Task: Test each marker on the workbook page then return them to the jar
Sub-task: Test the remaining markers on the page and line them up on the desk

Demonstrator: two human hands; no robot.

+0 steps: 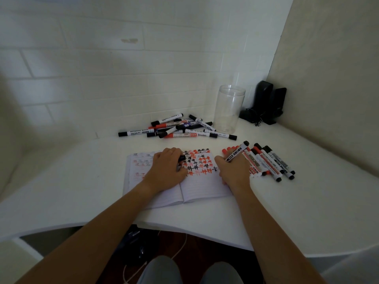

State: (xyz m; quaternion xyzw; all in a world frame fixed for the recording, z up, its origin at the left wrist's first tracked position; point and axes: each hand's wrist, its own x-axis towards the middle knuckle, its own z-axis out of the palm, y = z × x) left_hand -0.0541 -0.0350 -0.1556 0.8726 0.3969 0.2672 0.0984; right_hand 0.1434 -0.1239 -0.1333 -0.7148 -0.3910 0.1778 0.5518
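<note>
An open workbook (pixel 196 187) lies on the white table, its right page covered with red and black hash marks (pixel 200 161). My left hand (pixel 167 170) rests on the book and grips a black marker cap (pixel 182 158). My right hand (pixel 234 169) holds a black-ended whiteboard marker (pixel 238 151), its far end pointing up and to the right. A clear, empty jar (pixel 228 108) stands upright at the back. A pile of several markers (pixel 178 128) lies left of the jar. Another group of several markers (pixel 268 162) lies just right of my right hand.
Two black speakers (pixel 266 102) with tangled cable stand in the back right corner, close to the jar. White tiled wall runs behind the table. The curved front table edge (pixel 184 228) is near my legs, with cables on the floor below.
</note>
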